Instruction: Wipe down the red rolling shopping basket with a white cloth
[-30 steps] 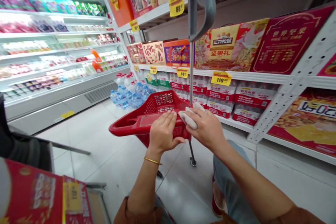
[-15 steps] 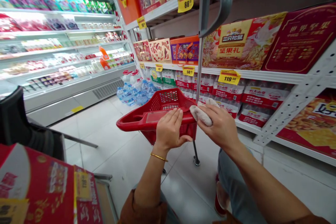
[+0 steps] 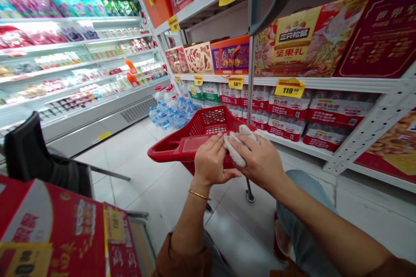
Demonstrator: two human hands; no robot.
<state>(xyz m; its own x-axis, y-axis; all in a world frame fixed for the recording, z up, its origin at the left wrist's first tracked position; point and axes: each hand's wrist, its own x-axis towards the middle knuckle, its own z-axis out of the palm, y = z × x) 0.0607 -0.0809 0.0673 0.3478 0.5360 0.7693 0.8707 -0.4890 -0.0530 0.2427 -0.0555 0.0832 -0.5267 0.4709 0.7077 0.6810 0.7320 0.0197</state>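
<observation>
A red plastic shopping basket [image 3: 169, 150] with a perforated far wall stands on thin legs, in front of me. A tall grey pole [image 3: 251, 60] with a loop handle rises at its right side. My left hand [image 3: 211, 159], with a thin gold bracelet on the wrist, is bent over the basket's near rim, fingers together and thumb sticking out to the right. My right hand [image 3: 258, 160] is closed on a whitish cloth [image 3: 236, 152] and presses it to the rim, right beside the left fingers. The rim beneath the cloth is hidden.
White shelving [image 3: 351, 84] with gift boxes and packs of bottled water runs along the right. Large water bottles [image 3: 172, 112] stand on the floor beyond the basket. A refrigerated display [image 3: 81, 123] lines the left. Red boxes [image 3: 65, 225] and a black chair-like object [image 3: 48, 164] are near left.
My right hand has slid the cloth left along the rim until it meets my left hand, which keeps its place on the basket. The view has shifted slightly.
</observation>
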